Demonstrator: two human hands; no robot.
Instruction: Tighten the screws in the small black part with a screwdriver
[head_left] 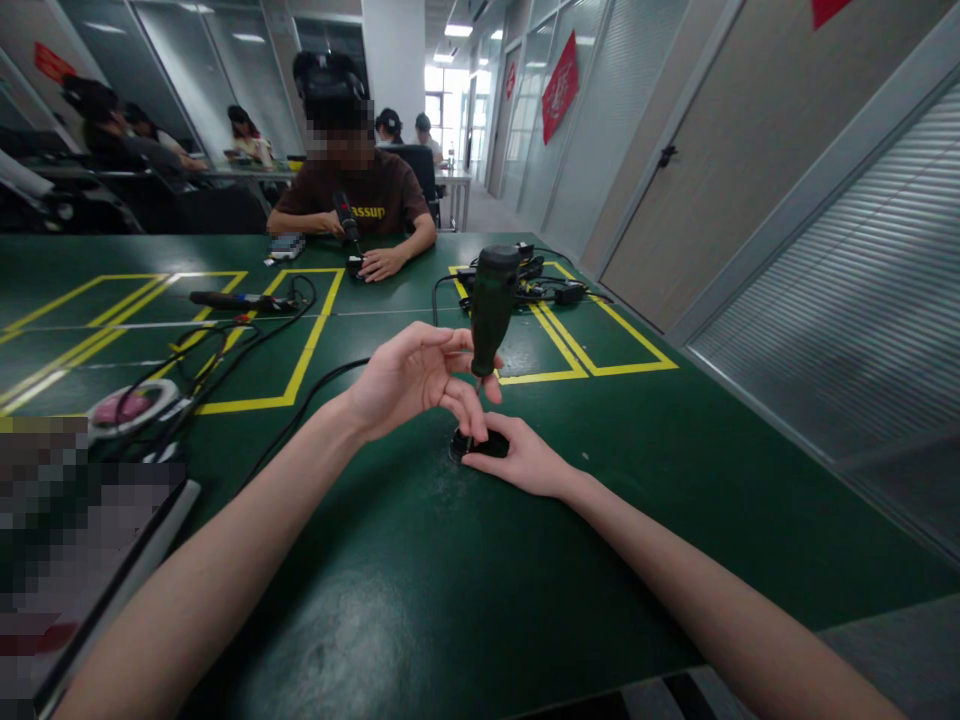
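Observation:
A dark green-and-black screwdriver [493, 305] stands nearly upright, handle up, its shaft pointing down at a small black part [493, 443] on the green table. My left hand [427, 378] has its fingers curled around the lower end of the screwdriver; some fingertips show behind it. The lower fingers of that hand reach down close to the black part. My right hand [529, 455] rests on the table with thumb and fingers pinching the black part, hiding much of it. The screwdriver's tip is hard to make out.
Black cables and adapters [551, 285] lie at the back right. A corded tool [240, 300] and a white tape roll [135, 408] lie left. Across the green table [675, 500], marked with yellow tape, a co-worker [352, 200] holds a tool. A blurred-out object lies at the left edge.

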